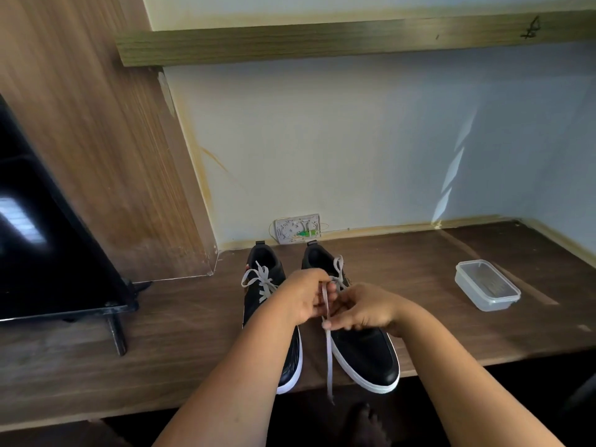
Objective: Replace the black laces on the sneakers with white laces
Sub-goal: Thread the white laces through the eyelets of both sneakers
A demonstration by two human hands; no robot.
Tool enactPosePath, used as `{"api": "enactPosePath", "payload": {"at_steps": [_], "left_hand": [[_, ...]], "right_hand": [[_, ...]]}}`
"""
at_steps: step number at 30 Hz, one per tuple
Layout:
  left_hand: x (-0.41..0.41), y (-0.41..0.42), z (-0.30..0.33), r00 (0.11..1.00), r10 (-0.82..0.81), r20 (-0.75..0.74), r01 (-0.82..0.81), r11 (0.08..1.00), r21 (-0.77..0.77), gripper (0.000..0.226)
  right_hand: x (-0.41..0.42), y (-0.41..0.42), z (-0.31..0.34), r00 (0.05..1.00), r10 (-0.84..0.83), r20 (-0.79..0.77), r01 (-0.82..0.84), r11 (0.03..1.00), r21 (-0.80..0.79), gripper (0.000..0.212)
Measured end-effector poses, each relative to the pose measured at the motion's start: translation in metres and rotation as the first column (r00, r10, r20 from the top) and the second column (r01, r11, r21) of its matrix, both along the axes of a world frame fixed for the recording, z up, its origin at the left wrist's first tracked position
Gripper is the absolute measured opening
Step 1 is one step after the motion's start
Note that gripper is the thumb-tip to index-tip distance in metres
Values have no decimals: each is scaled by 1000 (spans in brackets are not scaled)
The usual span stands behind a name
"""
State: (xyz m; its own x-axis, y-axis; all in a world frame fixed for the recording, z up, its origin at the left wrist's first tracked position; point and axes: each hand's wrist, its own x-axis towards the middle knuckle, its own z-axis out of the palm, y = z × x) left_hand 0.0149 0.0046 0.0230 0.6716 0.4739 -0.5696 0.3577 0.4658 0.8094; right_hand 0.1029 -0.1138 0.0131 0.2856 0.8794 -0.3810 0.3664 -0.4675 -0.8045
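Two black sneakers with white soles stand side by side on the wooden desk, toes toward me. The left sneaker (261, 295) carries a white lace tied in a bow. Over the right sneaker (364, 353) my left hand (304, 296) grips a strand of the white lace (329, 356) near the upper eyelets. My right hand (361, 309) pinches the same lace lower down. The loose end hangs past the desk's front edge. Another lace end sticks up behind my hands. My hands hide the eyelets.
A clear plastic container (487, 285) sits on the desk (161, 350) at the right. A black screen (48, 240) on a stand fills the left. A white wall socket (298, 229) is behind the shoes. A shelf (322, 40) runs overhead.
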Motion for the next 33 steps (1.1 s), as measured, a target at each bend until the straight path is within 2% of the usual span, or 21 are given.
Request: {"api": "enactPosePath", "payload": {"at_steps": [2,4,6,8,10,12,16,17,19,21,23,25,26,28,30,33], "left_hand": [[2,-3,5,970,181,162,-147,969,-199,22],[2,-3,11,911,323,257,-207,896,-393,19],[0,2,14,846,430,316,-233,830,-507,14],[-3,10,14,800,479,360,-264,821,-506,15],[-5,18,13,792,458,404,-284,862,-421,17],[-7,23,11,782,443,439,-303,885,-354,19],[-6,27,9,751,448,485,-374,894,-246,33],[-6,26,9,784,402,474,-382,913,-142,36],[-3,23,7,884,247,398,-336,926,172,39],[-1,19,3,947,95,308,-231,866,443,42],[2,18,-3,977,-19,211,-122,764,633,47],[3,17,-7,987,-64,147,-68,663,745,57],[5,17,-8,984,-58,166,-89,648,756,61],[7,16,-7,957,-21,288,-189,709,680,67],[8,16,-4,909,1,417,-267,770,579,65],[7,16,2,902,-55,428,-261,721,642,63]], "right_hand": [[-9,4,-7,979,-24,-204,36,998,54,25],[-12,6,-13,929,-32,-369,63,995,72,14],[-8,-1,-10,918,40,-395,-36,999,18,8],[2,-13,-2,921,135,-366,-156,987,-28,14],[17,-26,6,934,144,-327,-164,986,-34,16],[34,-39,8,946,82,-315,-91,996,-16,16],[55,-55,2,901,6,-434,34,996,86,20],[56,-55,2,877,-4,-480,80,987,137,22],[52,-48,4,808,-40,-587,209,952,223,28],[46,-37,7,717,-97,-690,364,897,252,34],[42,-23,6,651,-197,-733,521,819,242,36],[38,-11,1,635,-366,-681,657,720,226,33],[37,-7,-3,664,-456,-593,684,690,235,33],[35,-3,-10,752,-550,-363,650,712,266,33],[37,-2,-16,816,-555,-161,577,771,269,31],[38,0,-22,816,-578,-8,556,781,284,28]]}}
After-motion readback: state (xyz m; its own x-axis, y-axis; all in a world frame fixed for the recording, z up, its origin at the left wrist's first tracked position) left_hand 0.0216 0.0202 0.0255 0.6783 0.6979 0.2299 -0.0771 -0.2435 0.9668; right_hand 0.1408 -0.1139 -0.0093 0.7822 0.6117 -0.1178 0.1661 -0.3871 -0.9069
